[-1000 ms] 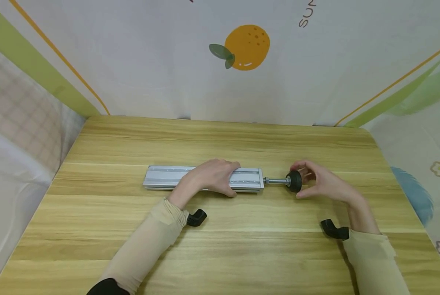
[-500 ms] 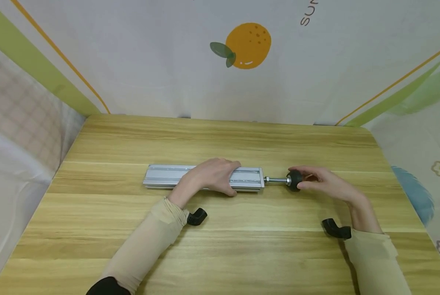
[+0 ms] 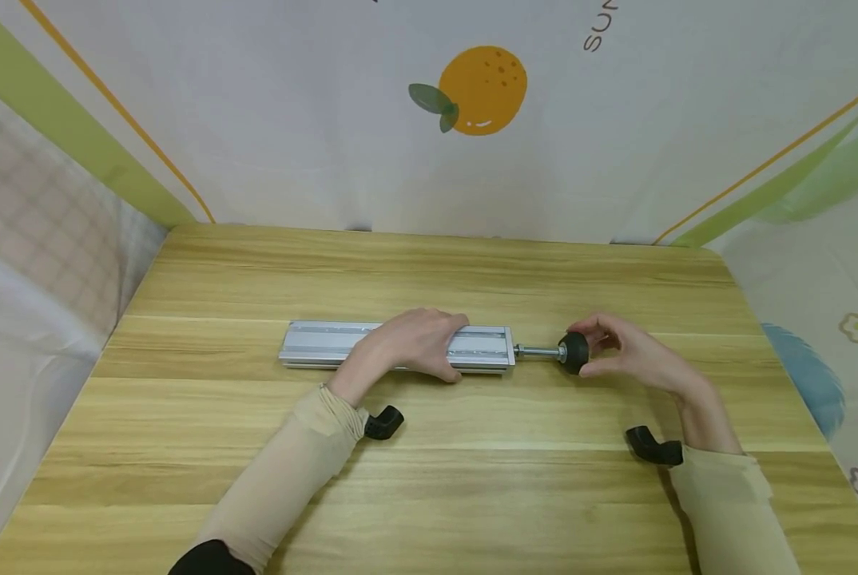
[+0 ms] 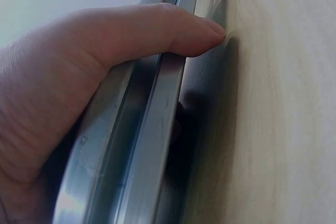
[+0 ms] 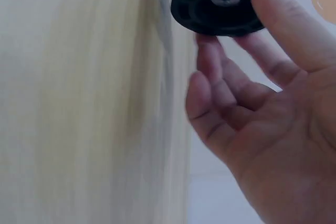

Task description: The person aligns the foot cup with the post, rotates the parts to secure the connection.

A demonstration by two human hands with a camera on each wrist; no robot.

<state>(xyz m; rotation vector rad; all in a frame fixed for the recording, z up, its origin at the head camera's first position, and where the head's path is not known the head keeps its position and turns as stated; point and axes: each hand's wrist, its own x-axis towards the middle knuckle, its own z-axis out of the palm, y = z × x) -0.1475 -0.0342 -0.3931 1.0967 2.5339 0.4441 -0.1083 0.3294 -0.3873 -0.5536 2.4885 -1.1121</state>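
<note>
Two hands on an aluminium rail lying on a pale wooden surface (image 3: 429, 495), printed cloth walls behind.
Head view: left hand (image 3: 415, 343) curled over the rail (image 3: 321, 345); right hand (image 3: 633, 355) pinching the black knob (image 3: 574, 352) on its threaded rod (image 3: 537, 350); left wrist view: thumb pressing the rail's edge against the surface; right wrist view: fingers (image 5: 210, 61) clamped round the knob's rim.

The long ribbed aluminium rail (image 3: 328, 345) is pale silver, its threaded metal rod (image 3: 537, 350) grey steel, ending in a round matte black plastic knob (image 3: 574, 352). The wooden table (image 3: 429, 487) shows light honey-yellow grain in long bands. The draped fabric backdrop (image 3: 292, 120) is off-white, printed with an orange fruit (image 3: 483, 90) bearing grey-green leaves, and crossed by green and orange stripes. Both sleeves (image 3: 285, 471) are beige.
</note>
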